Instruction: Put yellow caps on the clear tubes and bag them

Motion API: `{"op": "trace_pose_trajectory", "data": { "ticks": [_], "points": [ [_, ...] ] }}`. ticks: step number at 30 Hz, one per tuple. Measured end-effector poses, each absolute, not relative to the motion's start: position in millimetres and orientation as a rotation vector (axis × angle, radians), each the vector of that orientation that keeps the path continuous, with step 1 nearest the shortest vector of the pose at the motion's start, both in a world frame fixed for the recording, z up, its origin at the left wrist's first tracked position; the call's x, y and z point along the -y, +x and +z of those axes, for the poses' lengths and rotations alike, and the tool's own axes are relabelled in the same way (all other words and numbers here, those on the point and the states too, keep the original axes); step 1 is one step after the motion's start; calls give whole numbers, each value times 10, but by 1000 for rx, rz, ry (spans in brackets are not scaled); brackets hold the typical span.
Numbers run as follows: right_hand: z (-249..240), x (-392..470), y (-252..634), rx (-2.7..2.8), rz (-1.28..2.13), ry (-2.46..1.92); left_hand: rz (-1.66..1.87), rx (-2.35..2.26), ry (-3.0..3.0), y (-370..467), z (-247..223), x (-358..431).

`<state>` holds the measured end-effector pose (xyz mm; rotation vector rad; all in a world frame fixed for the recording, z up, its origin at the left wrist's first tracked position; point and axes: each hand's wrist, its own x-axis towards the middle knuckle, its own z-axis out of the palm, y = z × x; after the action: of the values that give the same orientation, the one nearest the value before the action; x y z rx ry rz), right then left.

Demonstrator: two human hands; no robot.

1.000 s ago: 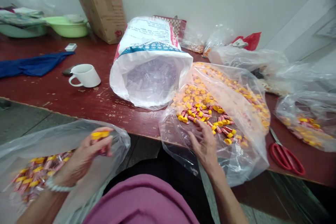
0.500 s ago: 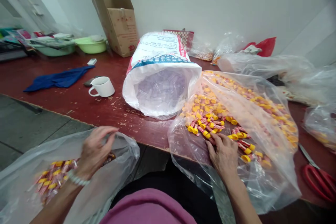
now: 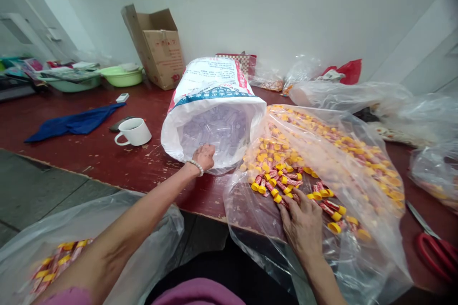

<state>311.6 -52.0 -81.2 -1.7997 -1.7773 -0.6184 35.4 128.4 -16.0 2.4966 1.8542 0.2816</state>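
My left hand (image 3: 203, 156) is at the lower lip of a white woven sack (image 3: 214, 88), with its fingers curled in front of the clear plastic tubes (image 3: 218, 126) inside. Whatever those fingers grip is too small to make out. On the right, my right hand (image 3: 303, 224) rests at the mouth of a clear plastic bag (image 3: 250, 209). Its thumb and fingertips close on a red-patterned piece with a yellow cap (image 3: 276, 197), at the edge of a pile of similar capped pieces (image 3: 286, 152).
Another clear bag (image 3: 118, 205) at lower left holds several finished-looking yellow-banded pieces (image 3: 59, 262). Around the red table (image 3: 118, 171) are a white mug (image 3: 134, 132), a blue cloth (image 3: 77, 121), a carton (image 3: 162, 52), green basins (image 3: 121, 75) and red-handled scissors (image 3: 434, 250).
My left hand has moved from above the lower-left bag, up and right to the sack's mouth, its fingers curling in. My right hand stays by the pile. The view has tilted up slightly.
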Motion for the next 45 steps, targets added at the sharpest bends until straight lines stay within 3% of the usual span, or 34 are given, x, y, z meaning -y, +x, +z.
{"op": "trace_pose_trajectory", "data": {
  "ticks": [6,14,19,25,29,32,37,45],
  "points": [
    [-803,564,3085,1760,-628,-1790,316,-1962,2446,17,-63,-1392],
    [-799,546,3078,1856,-565,-1787,243,-1877,2550,245,-127,-1483],
    [-823,576,3105,1515,-257,-1631,257,-1871,2543,207,-95,-1425],
    [-453,695,2733,1125,283,-1549,435,-1846,2443,41,13,-905],
    [-164,644,2272,1057,569,-1301,655,-1352,2237,140,6,-211],
    [-74,600,2031,1164,576,-1257,716,-1062,1960,289,-23,245],
    [-56,726,2007,1463,580,-1251,675,-948,1636,405,-10,542],
    [-69,877,1937,2002,164,-1272,683,-778,1201,516,57,604]
  ]
}}
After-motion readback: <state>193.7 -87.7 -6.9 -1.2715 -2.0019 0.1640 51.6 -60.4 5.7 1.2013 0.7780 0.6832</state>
